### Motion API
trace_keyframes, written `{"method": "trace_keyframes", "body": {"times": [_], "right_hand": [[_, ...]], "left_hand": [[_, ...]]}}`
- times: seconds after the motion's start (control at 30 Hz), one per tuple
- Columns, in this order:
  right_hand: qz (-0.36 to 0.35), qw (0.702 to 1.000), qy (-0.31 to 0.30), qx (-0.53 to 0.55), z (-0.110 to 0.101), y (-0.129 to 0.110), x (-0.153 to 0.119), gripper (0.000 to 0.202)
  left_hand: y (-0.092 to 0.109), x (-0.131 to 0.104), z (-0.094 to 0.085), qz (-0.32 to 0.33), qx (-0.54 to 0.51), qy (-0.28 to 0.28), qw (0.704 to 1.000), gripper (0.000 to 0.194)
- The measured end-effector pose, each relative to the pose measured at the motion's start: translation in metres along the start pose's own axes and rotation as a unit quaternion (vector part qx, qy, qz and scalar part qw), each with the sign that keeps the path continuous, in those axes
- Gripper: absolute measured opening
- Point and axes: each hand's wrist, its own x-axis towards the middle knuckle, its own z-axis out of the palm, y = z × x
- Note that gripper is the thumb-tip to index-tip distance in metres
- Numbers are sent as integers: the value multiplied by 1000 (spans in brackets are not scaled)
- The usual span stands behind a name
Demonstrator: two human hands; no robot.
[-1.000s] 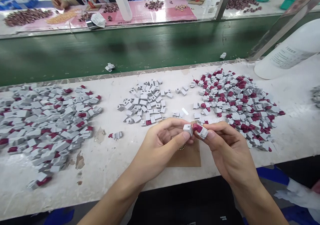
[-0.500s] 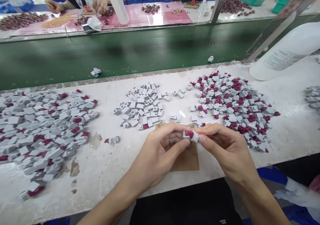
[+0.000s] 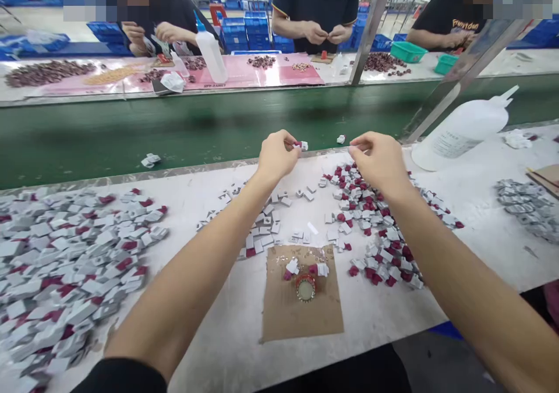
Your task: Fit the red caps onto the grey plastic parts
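Observation:
My left hand [image 3: 279, 155] pinches a small grey and maroon piece [image 3: 301, 145] over the table's far edge, beside the green belt. To its right, my right hand [image 3: 378, 160] is raised above a pile of grey and maroon pieces [image 3: 384, 253], its thumb and fingertips close together; whether anything is between them cannot be made out. Below both hands lies a brown cardboard square [image 3: 301, 323] with a round metal cap [image 3: 305, 289] and two grey and maroon pieces on it. Partly behind my left forearm is a pile of grey pieces [image 3: 266, 224].
A large pile of grey and maroon pieces [image 3: 78, 253] covers the left. A white bottle [image 3: 458, 131] leans at the right near a metal post [image 3: 371, 26]. Beyond the green belt [image 3: 218, 125], people work at another table.
Both hands have moved forward and apart, from above the cardboard to the belt side. The piece both hands touched is no longer between them. The view has tilted up.

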Motion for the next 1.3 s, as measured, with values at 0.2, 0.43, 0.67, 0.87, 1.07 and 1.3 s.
{"method": "trace_keyframes", "body": {"times": [0.2,0.43,0.67,0.87,1.07,1.3], "right_hand": [[68,992,-48,-90,59,-13,94,22],[-6,993,-106,-47,77,-31,97,28],[-91,978,-158,102,12,-22,-10,29],[-24,926,-168,336,-20,21,-144,26],[9,905,-146,399,-16,22,-212,11],[-7,907,-133,400,-1,22,-243,17]], "left_hand": [[-21,62,20,-75,42,6,996,14],[-31,64,9,-93,131,-18,987,25],[-34,-37,-31,87,161,-125,975,30],[-56,-87,-28,208,217,-169,938,25],[-44,-103,-28,171,46,-116,977,10],[-41,-159,-33,-188,-438,-166,863,11]]}}
